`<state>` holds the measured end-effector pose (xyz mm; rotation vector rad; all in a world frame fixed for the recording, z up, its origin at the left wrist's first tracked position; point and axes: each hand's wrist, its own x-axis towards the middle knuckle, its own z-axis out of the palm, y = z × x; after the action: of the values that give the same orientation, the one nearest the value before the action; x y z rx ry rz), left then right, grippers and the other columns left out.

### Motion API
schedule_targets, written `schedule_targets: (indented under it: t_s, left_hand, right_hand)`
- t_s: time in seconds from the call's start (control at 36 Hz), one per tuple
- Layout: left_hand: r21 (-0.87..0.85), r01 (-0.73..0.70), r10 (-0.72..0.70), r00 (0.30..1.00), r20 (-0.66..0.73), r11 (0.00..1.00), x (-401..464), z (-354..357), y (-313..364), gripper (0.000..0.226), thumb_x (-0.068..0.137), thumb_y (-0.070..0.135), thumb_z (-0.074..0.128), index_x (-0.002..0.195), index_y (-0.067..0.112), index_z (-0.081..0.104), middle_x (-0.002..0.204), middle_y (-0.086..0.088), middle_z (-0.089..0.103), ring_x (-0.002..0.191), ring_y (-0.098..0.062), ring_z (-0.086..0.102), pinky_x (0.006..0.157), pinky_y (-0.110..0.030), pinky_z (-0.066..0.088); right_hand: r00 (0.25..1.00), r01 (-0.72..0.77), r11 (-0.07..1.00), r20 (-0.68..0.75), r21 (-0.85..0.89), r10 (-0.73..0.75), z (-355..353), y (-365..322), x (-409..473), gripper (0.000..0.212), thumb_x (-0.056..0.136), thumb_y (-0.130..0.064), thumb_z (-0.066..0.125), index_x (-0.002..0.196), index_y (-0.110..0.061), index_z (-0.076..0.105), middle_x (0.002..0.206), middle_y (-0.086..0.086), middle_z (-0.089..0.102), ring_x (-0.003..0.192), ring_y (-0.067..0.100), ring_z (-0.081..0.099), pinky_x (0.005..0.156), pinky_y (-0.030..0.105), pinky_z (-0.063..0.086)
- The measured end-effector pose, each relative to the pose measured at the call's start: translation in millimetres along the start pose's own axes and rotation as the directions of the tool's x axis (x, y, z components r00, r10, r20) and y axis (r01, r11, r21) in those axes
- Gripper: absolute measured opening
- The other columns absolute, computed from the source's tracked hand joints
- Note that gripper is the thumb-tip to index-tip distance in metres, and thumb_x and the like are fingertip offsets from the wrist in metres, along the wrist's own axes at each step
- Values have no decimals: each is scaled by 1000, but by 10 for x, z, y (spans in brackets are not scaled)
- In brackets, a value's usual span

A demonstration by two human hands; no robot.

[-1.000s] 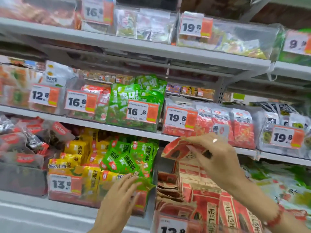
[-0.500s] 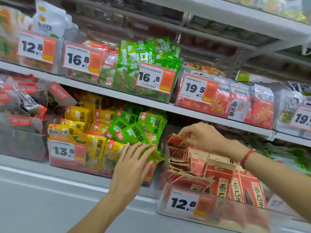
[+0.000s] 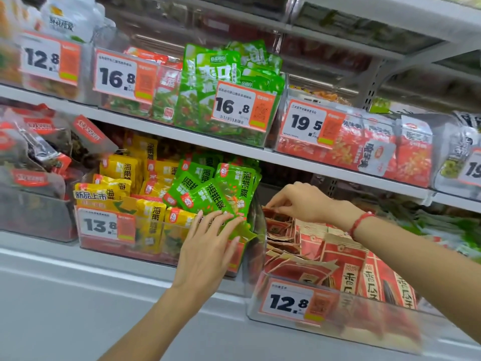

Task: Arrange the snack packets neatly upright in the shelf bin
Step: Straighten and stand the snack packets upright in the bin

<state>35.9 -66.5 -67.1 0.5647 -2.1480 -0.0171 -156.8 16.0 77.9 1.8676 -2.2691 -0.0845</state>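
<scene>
A clear shelf bin [image 3: 263,306] with a 12.8 price tag holds several red and tan snack packets [image 3: 341,261], some upright at the front right, others lying loose at the back left. My right hand [image 3: 299,201] reaches over the bin's back left corner and pinches the top of a red packet [image 3: 279,218] there. My left hand [image 3: 208,248] lies with straight fingers against the green packets [image 3: 221,194] at the right end of the neighbouring bin [image 3: 86,238] tagged 13.8.
The 13.8 bin also holds yellow packets [image 3: 153,222]. A bin of dark packets [image 3: 33,157] stands at the left. The shelf above [image 3: 312,162] carries bins tagged 12.8, 16.8 and 19.5. A grey ledge [image 3: 78,295] runs below.
My right hand has come down from chest height with a red packet to the bin's back left corner. My left hand has moved up onto the green packets. The view has tilted downward.
</scene>
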Motion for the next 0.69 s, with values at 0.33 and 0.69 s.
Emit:
schedule_targets:
  t_s: [0.33, 0.69]
  left_hand:
    - [15, -23, 21, 997, 71, 1000, 57, -214, 33, 43, 98, 39, 33, 129, 24, 58, 126, 6, 61, 118, -15, 52, 109, -32, 26]
    - [-9, -439, 439, 898, 22, 898, -245, -656, 1132, 56, 77, 7, 65, 132, 9, 54, 131, -2, 61, 121, -18, 52, 104, -32, 38]
  right_hand:
    - [982, -83, 993, 176, 88, 66, -254, -5, -320, 40, 98, -27, 48, 138, -30, 48, 131, -1, 59, 120, 21, 56, 100, 38, 45]
    - [752, -179, 926, -561, 333, 347, 502, -96, -1699, 29, 86, -13, 66, 115, -18, 61, 105, -2, 64, 104, 19, 53, 82, 33, 47]
